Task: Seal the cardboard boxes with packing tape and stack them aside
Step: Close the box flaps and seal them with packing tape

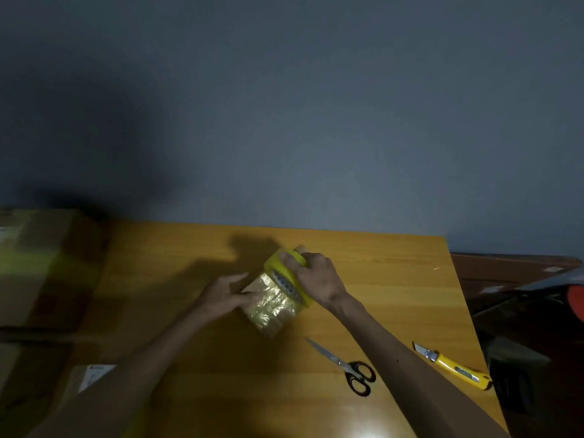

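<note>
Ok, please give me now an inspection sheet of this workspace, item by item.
Surface: wooden table, lit from above.
Job's things: yellow tape dispenser with clear tape pulled out; blurred cardboard boxes at the left.
Clutter: scissors, blades together, and yellow utility knife, blade out, both towards the right edge.
Hands: right hand grips the dispenser; left hand touches the tape with straight fingers.
Cables: nothing seen.
Surroundings: dark wall behind; dark furniture at the right.

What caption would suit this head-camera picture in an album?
The right hand grips a yellow tape dispenser; the left hand touches its clear tape, scissors and knife nearby.
</note>
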